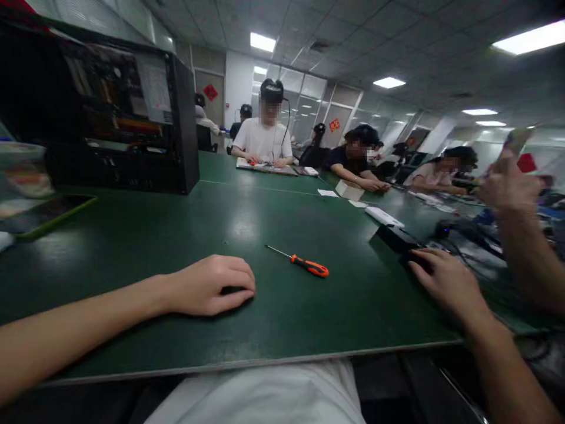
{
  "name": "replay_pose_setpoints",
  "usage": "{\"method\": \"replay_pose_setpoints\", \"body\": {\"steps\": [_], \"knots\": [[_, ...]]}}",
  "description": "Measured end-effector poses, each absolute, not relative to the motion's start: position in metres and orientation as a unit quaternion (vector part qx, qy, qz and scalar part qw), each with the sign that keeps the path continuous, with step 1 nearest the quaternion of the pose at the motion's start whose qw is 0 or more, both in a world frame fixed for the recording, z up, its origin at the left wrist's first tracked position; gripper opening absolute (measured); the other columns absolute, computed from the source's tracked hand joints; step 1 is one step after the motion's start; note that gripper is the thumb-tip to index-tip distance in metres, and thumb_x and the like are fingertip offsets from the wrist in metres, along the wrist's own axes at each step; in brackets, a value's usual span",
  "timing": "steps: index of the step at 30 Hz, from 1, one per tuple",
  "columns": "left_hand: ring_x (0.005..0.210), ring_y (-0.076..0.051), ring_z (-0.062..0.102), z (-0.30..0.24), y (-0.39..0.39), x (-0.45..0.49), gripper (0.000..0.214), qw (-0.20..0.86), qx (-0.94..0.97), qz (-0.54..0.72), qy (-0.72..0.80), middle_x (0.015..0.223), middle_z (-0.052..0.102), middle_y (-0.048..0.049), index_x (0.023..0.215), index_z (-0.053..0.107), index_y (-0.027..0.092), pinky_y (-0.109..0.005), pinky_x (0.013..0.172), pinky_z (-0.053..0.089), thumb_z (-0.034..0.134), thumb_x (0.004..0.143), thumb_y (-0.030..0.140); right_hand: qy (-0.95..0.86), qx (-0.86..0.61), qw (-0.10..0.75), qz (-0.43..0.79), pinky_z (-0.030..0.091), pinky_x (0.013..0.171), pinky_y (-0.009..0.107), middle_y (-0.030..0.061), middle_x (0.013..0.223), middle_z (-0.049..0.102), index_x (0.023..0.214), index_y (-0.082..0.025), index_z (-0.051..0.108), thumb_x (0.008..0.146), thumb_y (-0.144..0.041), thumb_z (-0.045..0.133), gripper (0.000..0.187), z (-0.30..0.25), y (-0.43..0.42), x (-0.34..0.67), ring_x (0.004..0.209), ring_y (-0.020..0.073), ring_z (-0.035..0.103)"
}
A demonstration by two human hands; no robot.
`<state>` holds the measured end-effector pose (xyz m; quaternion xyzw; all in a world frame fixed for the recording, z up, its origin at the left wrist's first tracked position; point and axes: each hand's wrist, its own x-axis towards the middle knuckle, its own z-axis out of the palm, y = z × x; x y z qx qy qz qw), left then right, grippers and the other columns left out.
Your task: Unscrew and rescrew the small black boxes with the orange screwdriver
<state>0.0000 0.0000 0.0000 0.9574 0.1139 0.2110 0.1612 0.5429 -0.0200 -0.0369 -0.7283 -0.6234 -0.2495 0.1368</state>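
Note:
A screwdriver (309, 266) with an orange and black handle lies on the green table (282, 318), its thin shaft toward the upper left. To its left, my left hand (220, 285) rests on the tabletop with fingers curled; a dark gap shows between thumb and fingers, and I see nothing held. On the right, my right hand (448, 285) lies with thumb and fingers a little apart. Its fingertips are at the near end of a black box (395, 238); whether they touch it is unclear.
A black computer case (183, 123) with exposed insides stands at the left, near a green-edged phone (53, 215). A co-worker's raised forearm and hand (514, 188) are close on my right. Cables (468, 259), a white box (348, 189) and several seated people are beyond.

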Motion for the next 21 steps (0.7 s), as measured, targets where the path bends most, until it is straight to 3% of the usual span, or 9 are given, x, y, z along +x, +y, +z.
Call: {"method": "replay_pose_setpoints", "body": {"steps": [4,10,21], "knots": [[0.09,-0.015,0.068,0.003,-0.001,0.0,0.016,0.164,0.958,0.207,0.114,0.097,0.073,-0.0065,0.099,0.071,0.017,-0.021,0.083,0.052,0.055,0.099,0.017,-0.616,-0.74,0.118,-0.243,0.052,0.102,0.039,0.0119,0.127,0.069,0.12,-0.01,0.073,0.093,-0.044,0.042,0.054,-0.04,-0.02,0.543,0.116,0.0294,0.066],[0.09,-0.016,0.069,0.004,0.0,-0.001,0.017,0.165,0.958,0.203,0.116,0.097,0.073,-0.007,0.099,0.072,0.017,-0.022,0.083,0.053,0.055,0.099,0.017,-0.588,-0.777,0.066,-0.215,0.056,0.089,0.048,0.0092,0.13,0.069,0.132,-0.019,0.069,0.096,-0.045,0.039,0.053,-0.034,-0.028,0.535,0.103,0.0351,0.071],[0.091,-0.016,0.069,0.004,0.0,-0.001,0.016,0.161,0.96,0.203,0.11,0.097,0.073,-0.0071,0.099,0.072,0.017,-0.022,0.083,0.053,0.056,0.098,0.017,-0.57,-0.809,0.016,-0.143,0.051,0.095,0.045,0.0094,0.136,0.065,0.143,-0.023,0.061,0.098,-0.049,0.042,0.055,-0.016,-0.029,0.531,0.111,0.0359,0.068]]}}
